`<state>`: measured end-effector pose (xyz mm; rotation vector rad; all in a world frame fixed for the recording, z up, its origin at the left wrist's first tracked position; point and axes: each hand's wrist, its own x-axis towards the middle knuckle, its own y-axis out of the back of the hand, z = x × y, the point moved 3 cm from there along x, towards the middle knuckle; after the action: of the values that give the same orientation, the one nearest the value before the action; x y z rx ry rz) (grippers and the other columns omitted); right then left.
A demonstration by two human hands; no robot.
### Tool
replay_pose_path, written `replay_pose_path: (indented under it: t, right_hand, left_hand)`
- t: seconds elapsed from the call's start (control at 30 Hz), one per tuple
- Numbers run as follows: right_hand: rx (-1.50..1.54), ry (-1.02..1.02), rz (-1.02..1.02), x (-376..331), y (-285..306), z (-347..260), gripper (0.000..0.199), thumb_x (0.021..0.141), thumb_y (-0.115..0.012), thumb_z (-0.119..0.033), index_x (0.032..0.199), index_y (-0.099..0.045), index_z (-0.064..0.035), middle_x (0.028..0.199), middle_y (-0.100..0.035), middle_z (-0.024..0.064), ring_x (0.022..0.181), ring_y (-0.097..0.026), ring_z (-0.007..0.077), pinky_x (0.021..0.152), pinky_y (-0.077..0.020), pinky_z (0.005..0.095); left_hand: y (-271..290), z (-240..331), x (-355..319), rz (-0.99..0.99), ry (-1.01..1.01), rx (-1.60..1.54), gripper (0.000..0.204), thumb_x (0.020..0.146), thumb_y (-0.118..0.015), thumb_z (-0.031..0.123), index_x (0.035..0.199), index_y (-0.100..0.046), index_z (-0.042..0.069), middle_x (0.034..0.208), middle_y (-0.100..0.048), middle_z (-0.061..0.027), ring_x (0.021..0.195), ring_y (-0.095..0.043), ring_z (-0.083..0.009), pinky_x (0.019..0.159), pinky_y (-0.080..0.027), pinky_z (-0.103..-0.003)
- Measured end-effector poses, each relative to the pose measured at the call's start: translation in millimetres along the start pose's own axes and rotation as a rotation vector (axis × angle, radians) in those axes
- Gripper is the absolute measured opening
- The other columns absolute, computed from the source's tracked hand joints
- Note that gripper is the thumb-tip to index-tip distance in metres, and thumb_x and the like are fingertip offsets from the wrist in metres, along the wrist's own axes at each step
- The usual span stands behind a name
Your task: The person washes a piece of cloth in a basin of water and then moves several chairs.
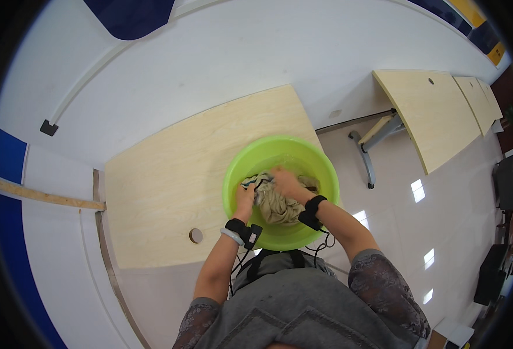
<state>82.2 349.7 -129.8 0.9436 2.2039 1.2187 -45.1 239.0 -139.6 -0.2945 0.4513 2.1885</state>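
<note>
We find a bunched khaki cloth [278, 208] inside a lime-green round basin [231, 186], lying in what appears to be clear water [287, 159]. The left hand [245, 200] holds the cloth's left edge, its fingers bent around the fabric. The right hand [287, 183] is over the cloth's upper part; motion blur leaves us unable to tell whether its fingers grip. We note a black strap on each wrist and a pale bracelet [231, 235] on the left. The basin sits at the right side of a light wood-grain table [175, 168] with a round cable hole [195, 235]. Further right, we record a second table [437, 110] over a glossy tiled floor [396, 203].
</note>
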Motion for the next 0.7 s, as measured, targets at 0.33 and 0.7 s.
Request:
replay_pose_path:
  t: [0.33, 0.7]
  right_hand:
    - [0.456, 0.167, 0.435, -37, 37, -100, 0.020, 0.078, -0.053, -0.022, 0.081, -0.053, -0.0019, 0.073, -0.056, 0.0216, 0.066, -0.056, 0.0372, 0.059, -0.0448, 0.0408]
    - [0.364, 0.097, 0.517, -29, 24, -91, 0.027, 0.081, -0.050, -0.024, 0.065, -0.055, -0.0041, 0.066, -0.053, 0.0197, 0.062, -0.055, 0.0361, 0.060, -0.0428, 0.0474]
  left_hand:
    - [-29, -37, 4, -0.535, 0.226, -1.008, 0.039, 0.089, -0.042, 0.045, 0.106, -0.051, 0.011, 0.100, -0.057, -0.0046, 0.091, -0.055, -0.0163, 0.079, -0.047, -0.032]
    - [-25, 18, -28, -0.381, 0.227, -0.852, 0.031, 0.091, -0.038, 0.033, 0.105, -0.050, 0.008, 0.101, -0.058, -0.0059, 0.089, -0.057, -0.0178, 0.076, -0.048, -0.032]
